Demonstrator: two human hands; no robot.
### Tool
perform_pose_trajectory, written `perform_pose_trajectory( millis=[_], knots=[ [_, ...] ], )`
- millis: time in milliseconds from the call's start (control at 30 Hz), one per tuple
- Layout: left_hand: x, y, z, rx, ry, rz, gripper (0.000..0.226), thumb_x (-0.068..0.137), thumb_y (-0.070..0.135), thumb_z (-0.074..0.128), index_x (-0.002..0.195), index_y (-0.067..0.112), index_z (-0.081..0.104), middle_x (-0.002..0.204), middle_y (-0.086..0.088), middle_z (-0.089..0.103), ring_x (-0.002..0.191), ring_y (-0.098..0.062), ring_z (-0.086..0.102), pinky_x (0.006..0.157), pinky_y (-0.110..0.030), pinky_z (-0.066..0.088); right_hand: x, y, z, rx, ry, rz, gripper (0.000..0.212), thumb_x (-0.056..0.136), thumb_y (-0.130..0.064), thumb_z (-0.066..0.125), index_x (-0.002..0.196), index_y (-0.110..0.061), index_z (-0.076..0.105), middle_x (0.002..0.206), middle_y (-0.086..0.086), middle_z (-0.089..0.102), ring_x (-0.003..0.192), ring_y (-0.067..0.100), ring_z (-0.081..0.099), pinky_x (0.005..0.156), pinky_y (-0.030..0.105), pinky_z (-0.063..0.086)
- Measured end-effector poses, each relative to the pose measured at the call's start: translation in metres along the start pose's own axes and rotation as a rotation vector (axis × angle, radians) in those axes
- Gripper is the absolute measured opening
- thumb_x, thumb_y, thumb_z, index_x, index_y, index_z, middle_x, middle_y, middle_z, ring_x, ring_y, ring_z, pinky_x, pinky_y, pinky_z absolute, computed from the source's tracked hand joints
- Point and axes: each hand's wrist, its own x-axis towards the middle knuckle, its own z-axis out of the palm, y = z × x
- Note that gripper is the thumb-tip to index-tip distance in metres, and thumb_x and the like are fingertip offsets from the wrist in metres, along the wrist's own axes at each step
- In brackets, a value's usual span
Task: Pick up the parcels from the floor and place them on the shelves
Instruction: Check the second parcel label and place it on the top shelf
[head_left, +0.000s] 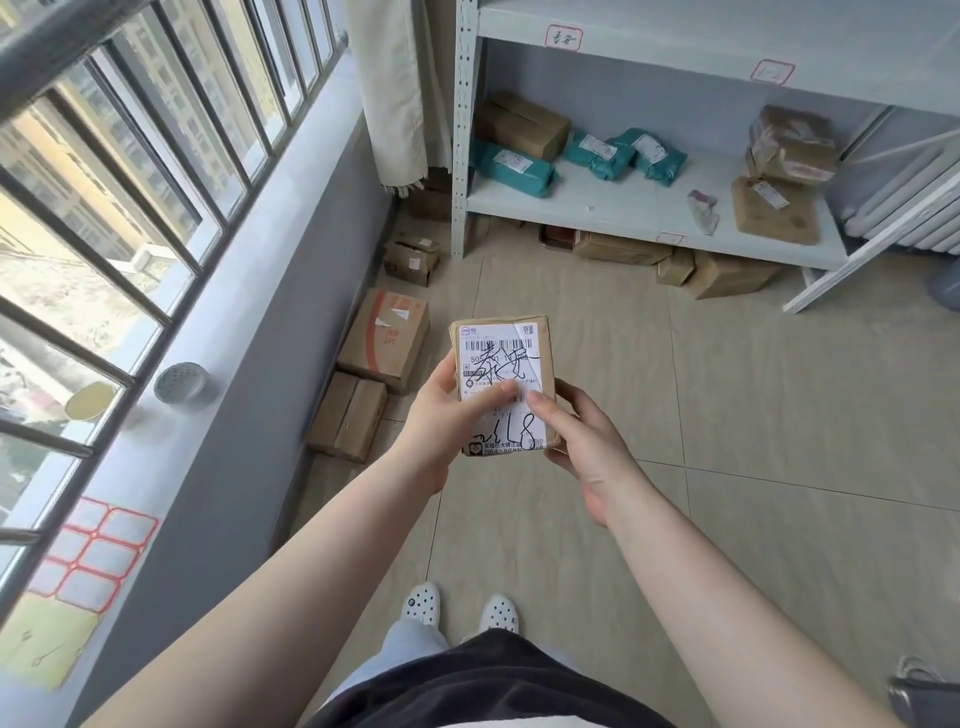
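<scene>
A small brown parcel (501, 358) with a white shipping label and black handwriting is held upright in front of me, above the tiled floor. My left hand (452, 415) grips its left side, thumb across the label. My right hand (576, 441) grips its right side and lower edge. Ahead stands a white metal shelf unit (613, 213); its low shelf carries several teal bags (514, 169) and brown boxes (522, 124). More parcels lie on the floor: a red-printed box (387, 340) and a plain box (349, 415) by the wall.
A grey window ledge (223, 353) runs along the left, holding a round tin (182, 387) and a yellow lid. Further boxes (727, 275) sit under the shelf. A white radiator (914, 208) is at the right. My white shoes (460, 610) stand on the tiles.
</scene>
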Motion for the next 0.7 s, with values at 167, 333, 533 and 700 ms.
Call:
perform_pose_trajectory(
  millis=[167, 333, 533, 700],
  knots=[
    [0.0, -0.005, 0.0, 0.102, -0.038, 0.038, 0.057, 0.067, 0.036, 0.084, 0.12, 0.042, 0.063, 0.123, -0.008, 0.068, 0.118, -0.025, 0.064, 0.086, -0.036, 0.06, 0.0, -0.003, -0.002, 0.007, -0.031, -0.032, 0.024, 0.088, -0.034, 0.065, 0.105, -0.018, 0.071, 0.1, 0.0, 0.078, 0.091, 0.013, 0.073, 0.077, 0.022, 0.051],
    [0.002, -0.007, 0.003, 0.152, -0.059, 0.065, 0.058, 0.077, 0.027, 0.082, 0.129, 0.031, 0.057, 0.121, -0.001, 0.068, 0.108, -0.021, 0.068, 0.072, -0.021, 0.058, 0.005, 0.005, -0.004, 0.029, 0.029, -0.047, 0.035, 0.084, -0.035, 0.071, 0.113, -0.015, 0.067, 0.107, 0.004, 0.076, 0.099, 0.019, 0.072, 0.085, 0.032, 0.054],
    [0.01, -0.013, 0.014, 0.129, -0.023, 0.002, 0.072, 0.083, 0.017, 0.076, 0.147, 0.016, 0.044, 0.136, -0.003, 0.057, 0.084, 0.006, 0.069, 0.061, -0.01, 0.051, 0.008, 0.008, -0.02, 0.107, 0.09, -0.007, 0.044, 0.083, -0.034, 0.072, 0.121, -0.014, 0.063, 0.107, 0.005, 0.076, 0.09, 0.018, 0.073, 0.084, 0.031, 0.055],
    [0.022, -0.014, 0.031, 0.107, -0.035, -0.016, 0.054, 0.079, 0.014, 0.079, 0.131, 0.016, 0.064, 0.126, -0.007, 0.068, 0.089, -0.012, 0.076, 0.075, -0.025, 0.06, 0.01, 0.004, -0.04, 0.12, 0.055, -0.014, 0.026, 0.087, -0.029, 0.068, 0.11, -0.016, 0.069, 0.097, 0.001, 0.077, 0.075, 0.007, 0.073, 0.065, 0.019, 0.055]
  ],
)
